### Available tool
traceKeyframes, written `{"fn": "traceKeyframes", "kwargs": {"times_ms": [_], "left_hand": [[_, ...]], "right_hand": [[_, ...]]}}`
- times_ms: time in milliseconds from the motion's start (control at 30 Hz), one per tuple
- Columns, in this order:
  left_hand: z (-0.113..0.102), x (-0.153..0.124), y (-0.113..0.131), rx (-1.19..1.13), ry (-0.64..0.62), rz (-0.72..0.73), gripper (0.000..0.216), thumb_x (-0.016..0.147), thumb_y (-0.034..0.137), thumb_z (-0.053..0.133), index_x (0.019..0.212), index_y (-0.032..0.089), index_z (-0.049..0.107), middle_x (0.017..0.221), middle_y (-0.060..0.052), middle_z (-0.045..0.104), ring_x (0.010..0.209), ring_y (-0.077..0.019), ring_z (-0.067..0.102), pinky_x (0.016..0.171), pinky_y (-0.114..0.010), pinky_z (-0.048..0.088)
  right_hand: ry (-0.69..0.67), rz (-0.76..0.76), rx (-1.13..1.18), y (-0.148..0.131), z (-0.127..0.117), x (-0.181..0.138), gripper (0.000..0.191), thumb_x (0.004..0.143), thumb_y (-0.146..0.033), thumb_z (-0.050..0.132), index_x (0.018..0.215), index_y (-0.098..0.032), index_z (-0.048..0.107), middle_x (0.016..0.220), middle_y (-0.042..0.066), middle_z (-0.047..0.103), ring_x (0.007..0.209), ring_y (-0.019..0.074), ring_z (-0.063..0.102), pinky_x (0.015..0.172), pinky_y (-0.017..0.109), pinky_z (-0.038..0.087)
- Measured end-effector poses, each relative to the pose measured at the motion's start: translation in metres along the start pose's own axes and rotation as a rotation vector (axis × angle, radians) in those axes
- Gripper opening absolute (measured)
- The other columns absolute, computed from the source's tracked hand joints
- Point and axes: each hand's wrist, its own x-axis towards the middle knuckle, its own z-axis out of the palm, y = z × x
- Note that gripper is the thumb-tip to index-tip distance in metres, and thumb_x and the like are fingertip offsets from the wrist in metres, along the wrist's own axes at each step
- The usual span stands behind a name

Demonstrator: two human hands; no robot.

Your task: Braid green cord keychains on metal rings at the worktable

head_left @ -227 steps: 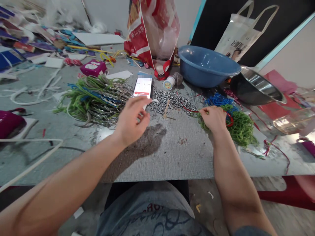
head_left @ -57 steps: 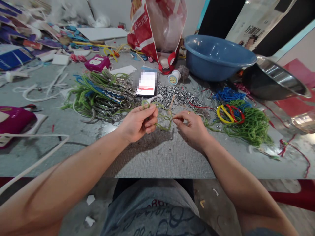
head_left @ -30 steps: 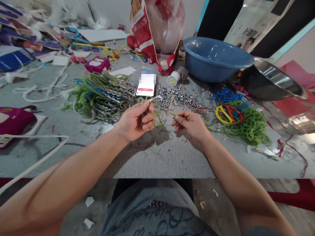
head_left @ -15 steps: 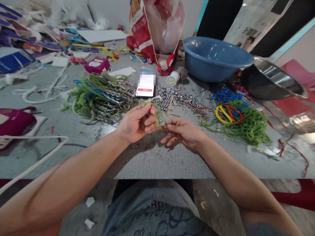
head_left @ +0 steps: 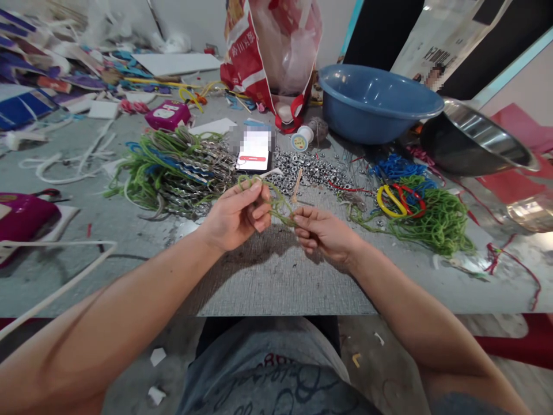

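A thin green cord runs between my two hands above the near part of the table. My left hand pinches it between thumb and forefinger, with a loop of it arching over the fingers. The other end sits in the closed fingertips of my right hand. Just beyond my hands lie many small silver metal beads or nuts. Left of them is a bundle of green cords with silver chain-like lengths. A tangle of loose green cord lies to the right.
Scissors with yellow and red handles rest on the right-hand cords. Behind the beads are a lit phone, a white spool, a red bag, a blue basin and a metal bowl. A purple device stands left.
My hands have moved slightly apart, drawing the cord between them into a longer, flatter stretch. My right fingers have curled in more closely.
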Motion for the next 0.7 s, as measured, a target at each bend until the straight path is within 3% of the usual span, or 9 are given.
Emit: {"fn": "traceKeyframes", "kwargs": {"times_ms": [233,400,500,700], "left_hand": [[-0.009,-0.004,0.019,-0.053,-0.024,0.096,0.039,0.090,0.022,0.035,0.056,0.016,0.054,0.043,0.003,0.034,0.038,-0.0055,0.033,0.040,-0.019,0.033],[-0.014,-0.003,0.031,-0.028,-0.035,0.224,0.030,0.081,0.031,0.050,0.053,0.021,0.053,0.038,0.005,0.024,0.034,-0.0069,0.028,0.035,-0.021,0.027],[-0.011,-0.003,0.037,-0.015,0.065,0.302,0.027,0.078,0.030,0.053,0.052,0.022,0.049,0.038,0.005,0.023,0.033,-0.0070,0.024,0.034,-0.022,0.023],[-0.006,-0.001,0.046,0.003,0.374,0.382,0.031,0.087,0.022,0.034,0.058,0.022,0.044,0.043,0.004,0.035,0.033,-0.0064,0.028,0.036,-0.024,0.024]], "right_hand": [[0.399,-0.340,-0.042,-0.019,-0.033,0.002,0.010,0.083,-0.025,0.053,0.076,-0.020,0.048,0.049,-0.011,0.038,0.035,0.0038,0.032,0.039,0.017,0.031],[0.663,-0.494,0.114,-0.032,-0.051,0.001,0.020,0.088,-0.014,0.041,0.071,-0.018,0.049,0.047,-0.009,0.038,0.035,0.0041,0.033,0.038,0.017,0.031],[0.727,-0.557,0.178,-0.035,-0.055,0.001,0.024,0.090,-0.011,0.038,0.069,-0.018,0.049,0.047,-0.009,0.039,0.036,0.0041,0.035,0.039,0.017,0.033],[0.792,-0.647,0.199,-0.035,-0.057,0.001,0.024,0.090,-0.011,0.038,0.070,-0.018,0.050,0.047,-0.009,0.041,0.037,0.0043,0.039,0.041,0.017,0.037]]}}
